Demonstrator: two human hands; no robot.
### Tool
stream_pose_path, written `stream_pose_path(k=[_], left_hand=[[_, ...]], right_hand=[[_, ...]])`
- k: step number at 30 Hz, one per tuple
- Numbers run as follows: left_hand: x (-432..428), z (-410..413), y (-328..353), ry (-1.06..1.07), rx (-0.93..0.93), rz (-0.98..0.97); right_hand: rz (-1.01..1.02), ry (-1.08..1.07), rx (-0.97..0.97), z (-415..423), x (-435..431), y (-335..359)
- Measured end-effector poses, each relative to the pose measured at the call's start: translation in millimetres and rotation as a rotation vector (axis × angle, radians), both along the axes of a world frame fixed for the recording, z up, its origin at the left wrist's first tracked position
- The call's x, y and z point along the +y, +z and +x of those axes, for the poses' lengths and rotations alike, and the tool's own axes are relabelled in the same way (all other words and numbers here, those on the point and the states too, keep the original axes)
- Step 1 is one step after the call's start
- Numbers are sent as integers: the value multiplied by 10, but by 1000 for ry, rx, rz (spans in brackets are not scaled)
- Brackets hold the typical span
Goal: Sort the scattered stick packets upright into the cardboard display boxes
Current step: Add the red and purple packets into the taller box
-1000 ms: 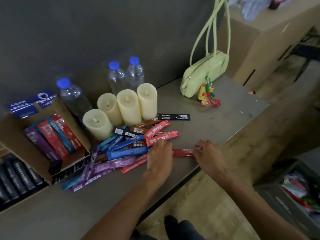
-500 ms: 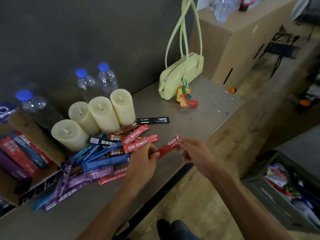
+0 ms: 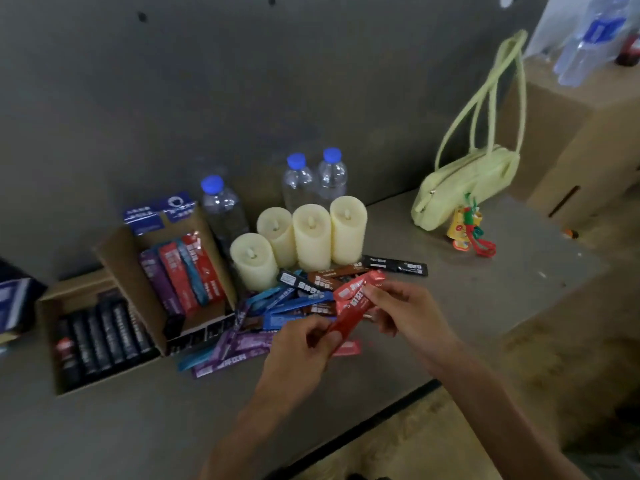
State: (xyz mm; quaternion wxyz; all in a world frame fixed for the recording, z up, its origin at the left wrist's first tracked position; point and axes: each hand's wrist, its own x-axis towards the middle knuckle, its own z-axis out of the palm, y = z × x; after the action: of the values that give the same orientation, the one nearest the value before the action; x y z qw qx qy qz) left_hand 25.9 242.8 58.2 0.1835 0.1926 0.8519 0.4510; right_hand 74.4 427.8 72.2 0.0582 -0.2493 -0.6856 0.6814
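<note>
Red stick packets [image 3: 353,306] are held above the grey table between both hands. My left hand [image 3: 298,355] pinches their lower end and my right hand [image 3: 405,313] grips the upper end. Under them lies a loose pile of blue, purple, brown and black packets [image 3: 277,317]. One black packet [image 3: 394,265] lies apart to the right. A cardboard display box [image 3: 114,258] at the left holds purple, red and blue packets upright. A second box [image 3: 48,327] further left holds several black packets.
Several cream pillar candles [image 3: 311,237] stand just behind the pile, with three blue-capped water bottles [image 3: 221,209] behind them by the wall. A pale green handbag [image 3: 467,181] with a charm leans at the back right. The table edge [image 3: 381,410] runs close below my hands.
Both hands lifted from the table with the red packets, which now stand steeper between them. The view has swung left, showing both boxes again.
</note>
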Motion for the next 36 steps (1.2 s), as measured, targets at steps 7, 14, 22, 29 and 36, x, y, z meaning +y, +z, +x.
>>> stream_pose_path(k=[7,14,22,29,36], left_hand=[[-857,-92,43,365,16,155],[-1534,-259,13,549,25,106],[-1828,-485,-39,592,30,58],[-1864,-559,-58,516,26,84],[-1914,-679,-88,581,-3,76]], right_hand=[[75,416,-76,-461,-1015,72],[363,475,-15,-951,-1914,-65],[597,289,21,-1552,-2334,-108],[777,286,-2,-1723,-2416,-275],[790,262,-17,-1810,-2431,-334]])
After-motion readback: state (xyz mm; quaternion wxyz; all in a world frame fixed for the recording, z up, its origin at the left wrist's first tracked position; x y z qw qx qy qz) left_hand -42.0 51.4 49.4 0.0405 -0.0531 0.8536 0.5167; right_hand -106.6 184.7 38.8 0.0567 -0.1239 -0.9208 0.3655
